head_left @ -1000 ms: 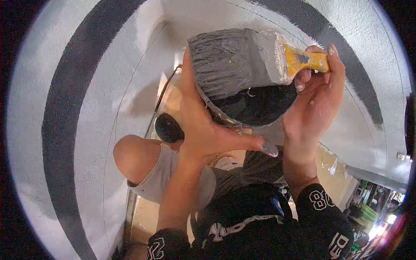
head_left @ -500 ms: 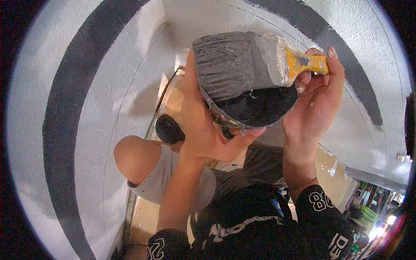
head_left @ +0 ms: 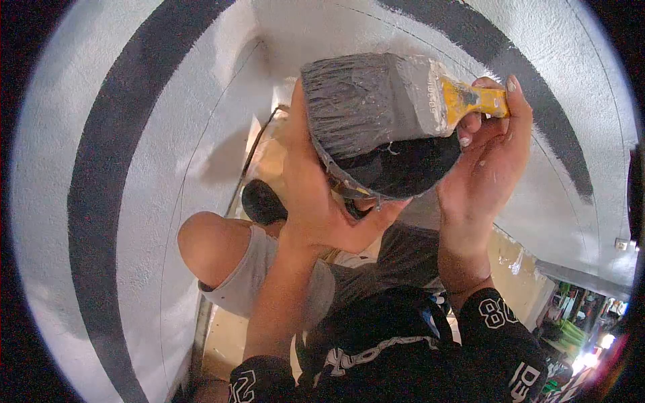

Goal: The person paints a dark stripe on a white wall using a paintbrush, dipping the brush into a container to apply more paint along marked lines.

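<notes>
My left hand (head_left: 322, 208) is wrapped round the side and underside of a round paint container (head_left: 403, 171) with dark paint inside. A wide brush (head_left: 363, 101), its bristles coated in dark grey paint, lies across the container's opening. My right hand (head_left: 487, 154) holds the brush by its yellow handle (head_left: 474, 99), with the fingers closed on it at the container's right side. Paint specks show on that hand and its nails.
White textured walls (head_left: 154, 174) carry broad dark curved bands (head_left: 94, 181) and thin drawn lines. My bent knee (head_left: 211, 245) is at the left, near the wall. Assorted items (head_left: 571, 329) lie at the lower right, beyond a tan floor area (head_left: 514, 269).
</notes>
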`<state>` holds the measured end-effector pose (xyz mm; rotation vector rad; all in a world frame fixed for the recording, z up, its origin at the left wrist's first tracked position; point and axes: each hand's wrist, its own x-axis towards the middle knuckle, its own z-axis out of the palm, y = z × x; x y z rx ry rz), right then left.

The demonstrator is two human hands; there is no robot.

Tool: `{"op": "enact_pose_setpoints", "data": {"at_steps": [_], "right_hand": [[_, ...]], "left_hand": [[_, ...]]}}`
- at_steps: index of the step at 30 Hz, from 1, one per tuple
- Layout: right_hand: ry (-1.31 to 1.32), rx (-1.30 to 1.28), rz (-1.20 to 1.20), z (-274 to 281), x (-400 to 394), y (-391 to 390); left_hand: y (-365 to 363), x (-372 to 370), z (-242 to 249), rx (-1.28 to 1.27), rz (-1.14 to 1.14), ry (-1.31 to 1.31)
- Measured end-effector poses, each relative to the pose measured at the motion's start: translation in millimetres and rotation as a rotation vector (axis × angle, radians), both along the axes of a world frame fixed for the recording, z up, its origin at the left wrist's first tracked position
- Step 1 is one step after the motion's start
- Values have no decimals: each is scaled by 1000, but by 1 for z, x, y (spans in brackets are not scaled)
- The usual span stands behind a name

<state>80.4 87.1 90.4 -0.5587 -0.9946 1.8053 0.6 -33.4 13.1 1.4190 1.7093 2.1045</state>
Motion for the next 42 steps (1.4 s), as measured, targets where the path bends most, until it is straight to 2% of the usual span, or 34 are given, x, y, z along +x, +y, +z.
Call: {"op": "enact_pose_setpoints", "data": {"at_steps": [2,4,7,10,14,17,19,26,28,29,31,35,38,40,42], "right_hand": [[4,-3,-18,1,-1,-1],[-3,-12,-41,1,-1,-2],[35,-35,32,-2,1,1],[22,-34,-19,0,0,-1],[6,-41,-32,0,0,-1],[23,-45,26,-2,1,0],[39,-37,50,-2,1,1],[40,-23,-30,-1,-1,0],[40,-4,5,-3,0,2],[41,-3,4,-3,0,2],[6,-45,-13,-2,0,2],[7,0,-25,-5,-1,4],[0,-59,-41,-3,0,3],[-19,-73,33,-1,2,1],[-31,-100,-20,4,-3,-4]], "left_hand": [[2,0,-1,-32,8,10],[8,1,-6,99,-10,-16],[5,-2,-4,72,37,132],[6,0,-7,117,-20,19],[4,-1,-8,89,28,119],[5,-1,-9,127,5,102],[5,2,-8,120,-15,-12],[5,-1,-6,128,-28,46],[3,2,-4,48,-38,-122],[3,1,-3,49,-39,-122],[3,-2,-2,1,-12,-4],[8,0,-8,65,7,7],[7,3,-8,83,80,53],[3,5,-2,-38,-3,-196],[2,5,-1,-70,24,-181]]}}
